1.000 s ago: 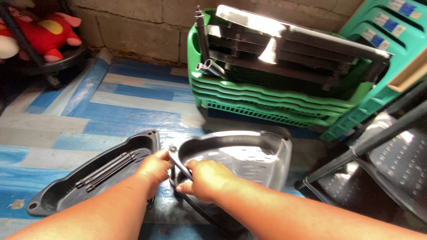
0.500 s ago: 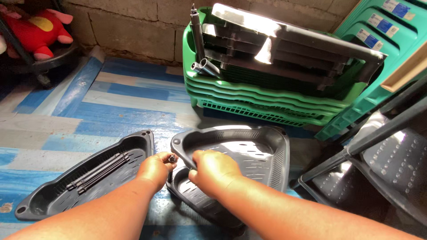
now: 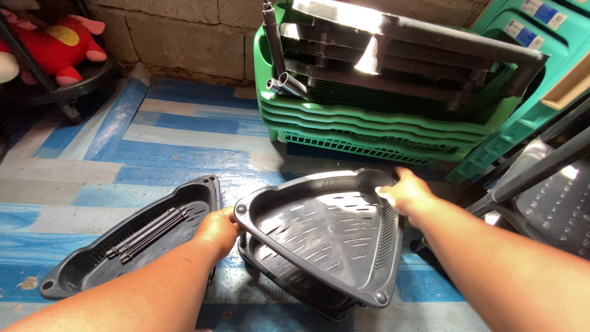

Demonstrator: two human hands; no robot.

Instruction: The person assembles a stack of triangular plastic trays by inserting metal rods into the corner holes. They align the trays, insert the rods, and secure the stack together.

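The left hand [image 3: 216, 230] and right hand [image 3: 407, 193] are each clamped on opposite rims of a black triangular slotted plastic tray [image 3: 326, 230]. This tray is held tilted just above a second black tray [image 3: 289, 286] resting on the blue-striped floor [image 3: 153, 147]. Left of it lies a third black tray [image 3: 86, 270] containing dark rods [image 3: 144, 233]. Beyond stands a stack of green plastic crates [image 3: 369, 126].

Both hands, left hand [image 3: 218, 230] and right hand [image 3: 407, 193], hold a black triangular tray [image 3: 326, 237].

Bright daylight from above, glare on stacked trays [image 3: 393, 37], sharp focus
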